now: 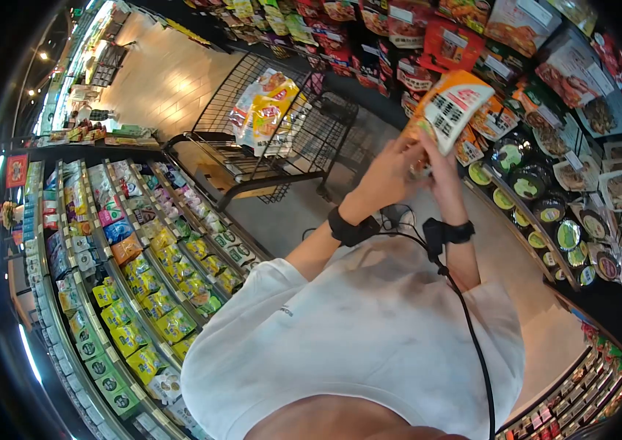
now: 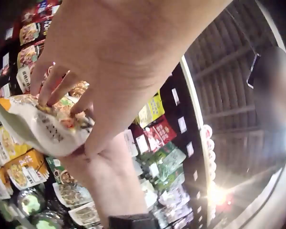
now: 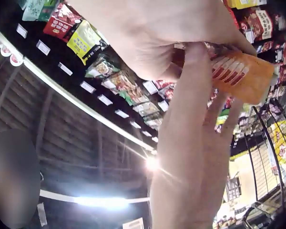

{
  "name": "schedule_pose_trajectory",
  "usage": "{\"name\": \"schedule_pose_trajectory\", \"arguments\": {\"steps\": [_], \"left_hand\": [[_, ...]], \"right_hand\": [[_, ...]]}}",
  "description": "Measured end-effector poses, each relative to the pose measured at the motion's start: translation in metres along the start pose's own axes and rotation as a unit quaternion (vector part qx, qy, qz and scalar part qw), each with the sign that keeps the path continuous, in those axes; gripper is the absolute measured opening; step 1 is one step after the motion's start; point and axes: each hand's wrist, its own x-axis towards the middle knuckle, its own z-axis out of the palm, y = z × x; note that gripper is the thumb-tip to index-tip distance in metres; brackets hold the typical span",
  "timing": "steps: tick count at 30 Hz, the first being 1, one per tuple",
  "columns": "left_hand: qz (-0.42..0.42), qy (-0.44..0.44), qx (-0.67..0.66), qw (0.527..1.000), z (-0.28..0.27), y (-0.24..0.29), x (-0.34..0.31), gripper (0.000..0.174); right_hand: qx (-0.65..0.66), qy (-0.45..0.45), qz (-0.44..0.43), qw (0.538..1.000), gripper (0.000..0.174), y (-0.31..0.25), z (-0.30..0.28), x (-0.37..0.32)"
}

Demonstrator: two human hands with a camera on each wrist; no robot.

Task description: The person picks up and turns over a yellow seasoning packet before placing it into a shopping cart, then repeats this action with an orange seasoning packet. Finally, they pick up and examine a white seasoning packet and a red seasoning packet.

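Left hand (image 1: 393, 176) and right hand (image 1: 444, 176) grip an orange packet (image 1: 449, 110); the cart (image 1: 337, 108) holds bags (image 1: 271, 117)

Head view: taken from above, aimed forward and down, with floor (image 1: 153, 84) included. Wrist views: taken close at left hand (image 2: 105, 62) and right hand (image 3: 176, 21), tilted toward shelved goods (image 2: 169, 164) and ceiling (image 2: 224, 52). Packet (image 1: 443, 110): shared by all three.

The left hand (image 1: 386, 174) and right hand (image 1: 439, 170) hide the lower end of a crinkled orange-and-white plastic food packet (image 1: 449, 110). A black wire shopping cart (image 1: 337, 110) is cut off by the right-wrist view's right edge. The person's head (image 2: 274, 90) is blurred. Print on the white rectangular price tags (image 2: 175, 97) is too small to read.
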Motion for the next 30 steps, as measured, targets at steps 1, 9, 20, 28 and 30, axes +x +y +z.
{"name": "schedule_pose_trajectory", "arguments": {"steps": [1,9,20,28,30], "left_hand": [[-0.007,-0.017,-0.040,0.999,0.000,-0.008,-0.002,0.059],[-0.132,0.103,-0.154,0.974,-0.010,-0.117,-0.013,0.090],[-0.121,0.091,-0.120,0.981,-0.026,-0.083,0.004,0.047],[-0.233,-0.022,-0.373,0.898,0.071,-0.058,0.067,0.049],[-0.236,-0.069,-0.354,0.902,0.106,-0.084,0.076,0.052]], "right_hand": [[-0.040,0.041,-0.011,0.998,0.041,0.008,-0.012,0.006],[-0.141,-0.060,0.041,0.987,0.054,-0.002,-0.018,-0.031],[-0.089,0.019,0.047,0.995,0.063,0.025,-0.073,0.011],[-0.076,0.085,-0.061,0.992,0.044,-0.001,-0.145,0.030],[-0.013,0.068,-0.061,0.996,0.036,-0.008,-0.171,0.035]]}}
